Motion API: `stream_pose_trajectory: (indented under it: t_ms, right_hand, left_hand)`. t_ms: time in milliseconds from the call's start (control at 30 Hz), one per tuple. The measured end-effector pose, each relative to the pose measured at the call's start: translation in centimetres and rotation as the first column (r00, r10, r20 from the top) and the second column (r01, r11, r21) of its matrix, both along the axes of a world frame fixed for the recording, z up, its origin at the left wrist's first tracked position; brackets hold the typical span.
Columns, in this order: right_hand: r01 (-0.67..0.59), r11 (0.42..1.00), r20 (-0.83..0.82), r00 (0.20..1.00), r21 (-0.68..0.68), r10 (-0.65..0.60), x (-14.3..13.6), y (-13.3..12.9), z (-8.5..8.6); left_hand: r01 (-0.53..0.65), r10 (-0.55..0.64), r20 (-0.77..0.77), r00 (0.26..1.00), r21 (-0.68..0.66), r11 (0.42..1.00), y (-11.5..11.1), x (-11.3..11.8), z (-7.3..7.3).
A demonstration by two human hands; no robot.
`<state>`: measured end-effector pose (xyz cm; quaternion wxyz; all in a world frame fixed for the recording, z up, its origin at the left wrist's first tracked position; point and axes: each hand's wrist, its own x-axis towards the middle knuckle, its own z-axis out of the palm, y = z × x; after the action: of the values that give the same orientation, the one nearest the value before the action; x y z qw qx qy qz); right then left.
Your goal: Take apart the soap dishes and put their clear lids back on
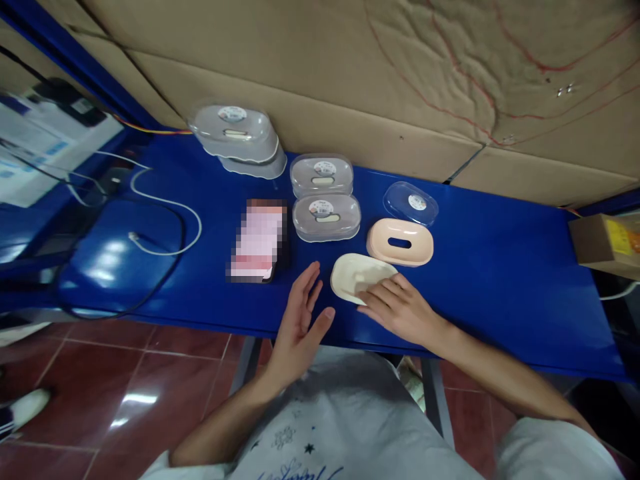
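Note:
A shallow cream oval tray (347,275) lies near the front of the blue table. My right hand (395,303) is on its near right part, with bent fingers held together over the inside and the rim. To the left of the tray, my left hand (305,320) is open, thumb and fingers apart, holding nothing and not touching the tray. Just behind the tray sits a peach oval box piece (415,248) with a dark slot in its top. Behind that lies a clear oval lid (397,199) with a round label.
Two grey lidded oval boxes (327,230) stand behind my left hand. More such boxes (245,137) are stacked at the back left. A phone (260,240) with a blurred screen lies left. A white cable (200,223) curls farther left; a cardboard box (600,247) stands right.

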<state>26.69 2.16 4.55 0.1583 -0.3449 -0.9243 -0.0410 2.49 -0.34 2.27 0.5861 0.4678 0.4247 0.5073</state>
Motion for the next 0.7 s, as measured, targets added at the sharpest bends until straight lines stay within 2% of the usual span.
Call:
stream_pose_trajectory:
  t_ms: [67, 133, 200, 233, 267, 333, 400, 433, 500, 600, 700]
  right_hand:
    - [-0.046, 0.998, -0.03, 0.998, 0.052, 0.047, -0.1, -0.2, 0.2]
    - [-0.14, 0.986, -0.063, 0.987, 0.088, 0.146, -0.1, -0.5, 0.5]
    - [-0.226, 0.969, -0.125, 0.963, 0.101, 0.238, 0.2, -0.4, 0.7]
    - [-0.233, 0.968, -0.174, 0.953, 0.092, 0.247, 0.5, -0.1, 0.7]
    - [-0.2, 0.977, -0.229, 0.95, 0.07, 0.211, 0.9, 0.3, 0.7]
    - [0.0, 1.0, -0.292, 0.956, -0.023, -0.007, 2.3, 1.5, 0.4]
    - [0.253, 0.962, -0.226, 0.936, -0.1, -0.269, 3.8, 2.8, 0.0]
    - [0.336, 0.936, -0.18, 0.919, -0.106, -0.35, 4.4, 3.2, -0.2]
    - [0.394, 0.915, -0.152, 0.903, -0.087, -0.403, 5.1, 3.6, -0.4]
    - [0.277, 0.959, -0.283, 0.916, -0.064, -0.283, 4.0, 2.5, 0.2]
    - [0.007, 0.999, -0.28, 0.96, -0.038, -0.018, 1.6, 0.7, 1.0]
  left_hand:
    - [-0.03, 0.042, 0.112, 0.993, -0.111, 0.993, 0.1, 0.3, 0.5]
    - [0.024, 0.064, 0.264, 0.962, -0.32, 0.947, 0.4, 0.7, 1.1]
    - [0.155, 0.077, 0.395, 0.915, -0.524, 0.837, 0.9, 1.1, 1.8]
    - [0.202, 0.095, 0.432, 0.897, -0.591, 0.781, 1.2, 1.2, 2.0]
    - [0.215, 0.125, 0.449, 0.885, -0.631, 0.745, 1.5, 1.3, 2.2]
    - [0.164, 0.205, 0.441, 0.874, -0.664, 0.729, 2.2, 1.3, 2.4]
    - [0.119, 0.269, 0.43, 0.862, -0.687, 0.717, 2.8, 0.9, 2.4]
    - [0.128, 0.281, 0.436, 0.855, -0.703, 0.7, 3.0, 0.7, 2.4]
    - [0.184, 0.281, 0.463, 0.841, -0.732, 0.656, 3.3, 0.4, 2.3]
    - [0.265, 0.251, 0.53, 0.81, -0.713, 0.649, 3.4, 0.3, 1.8]
    - [0.309, 0.189, 0.596, 0.781, -0.632, 0.711, 3.2, 0.7, 1.1]
